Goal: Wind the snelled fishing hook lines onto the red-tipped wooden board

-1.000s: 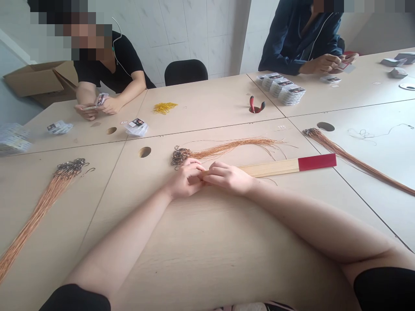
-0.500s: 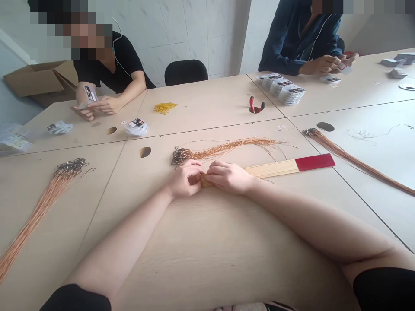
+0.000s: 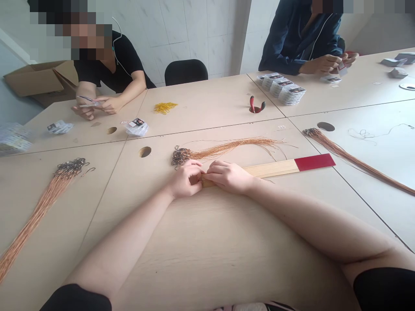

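A long flat wooden strip (image 3: 272,169) with a red end (image 3: 315,162) lies on the table in front of me, thin lines running along its length. At its left end my right hand (image 3: 228,176) has its fingers closed on the strip and covers part of it. Touching that same end, my left hand (image 3: 187,179) is curled with thumb and fingers pinched together; what lies in the pinch is too small to make out. Just behind my hands is a bundle of fish hooks (image 3: 180,156) tied to copper-coloured lines (image 3: 233,147).
More hook bundles lie left (image 3: 69,167) and right (image 3: 313,133). Red-handled pliers (image 3: 256,105) stand in a table hole. Beyond are yellow bands (image 3: 165,107) and stacked plastic packs (image 3: 282,88). Two people sit opposite, handling small packs and cards.
My hands stay almost in place at the strip's left end, with only slight finger movement. Across the table, the person at left has tilted the pack in their hands flatter.
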`<state>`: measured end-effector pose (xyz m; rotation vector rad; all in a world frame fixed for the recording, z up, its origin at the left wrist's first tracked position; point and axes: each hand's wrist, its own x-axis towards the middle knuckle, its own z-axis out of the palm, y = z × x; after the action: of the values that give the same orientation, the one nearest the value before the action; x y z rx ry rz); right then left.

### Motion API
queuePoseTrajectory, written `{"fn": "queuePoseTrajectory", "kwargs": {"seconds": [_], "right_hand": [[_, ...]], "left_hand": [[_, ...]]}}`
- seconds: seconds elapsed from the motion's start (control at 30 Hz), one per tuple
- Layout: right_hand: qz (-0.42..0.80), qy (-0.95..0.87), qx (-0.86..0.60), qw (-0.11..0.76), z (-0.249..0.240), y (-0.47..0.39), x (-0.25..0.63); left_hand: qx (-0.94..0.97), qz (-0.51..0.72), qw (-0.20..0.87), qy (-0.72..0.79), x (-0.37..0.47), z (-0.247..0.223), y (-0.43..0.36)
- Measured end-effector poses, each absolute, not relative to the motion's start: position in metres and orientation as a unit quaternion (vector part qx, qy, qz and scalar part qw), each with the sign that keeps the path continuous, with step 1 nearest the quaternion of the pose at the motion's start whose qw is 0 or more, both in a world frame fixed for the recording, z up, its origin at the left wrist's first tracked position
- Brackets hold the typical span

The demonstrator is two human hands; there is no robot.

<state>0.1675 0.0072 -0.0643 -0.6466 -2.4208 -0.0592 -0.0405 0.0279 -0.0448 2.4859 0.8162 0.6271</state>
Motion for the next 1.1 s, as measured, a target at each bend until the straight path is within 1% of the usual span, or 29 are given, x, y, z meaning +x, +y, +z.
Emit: {"fn": "queuePoseTrajectory", "kwargs": {"seconds": [0.4, 0.63, 1.1], "right_hand": [[-0.017, -0.921, -0.250, 0.299, -0.0628, 0.0066, 0.1679], [-0.019, -0.922, -0.270, 0.276, -0.0630, 0.0061, 0.1681], [-0.017, -0.920, -0.264, 0.290, -0.0603, 0.0057, 0.1664]], "left_hand": [[0.909, 0.233, 0.203, 0.281, -0.0403, -0.0458, 0.0272], [0.906, 0.239, 0.193, 0.290, -0.0386, -0.0442, 0.0265], [0.898, 0.247, 0.166, 0.326, -0.0413, -0.0408, 0.0251]]}}
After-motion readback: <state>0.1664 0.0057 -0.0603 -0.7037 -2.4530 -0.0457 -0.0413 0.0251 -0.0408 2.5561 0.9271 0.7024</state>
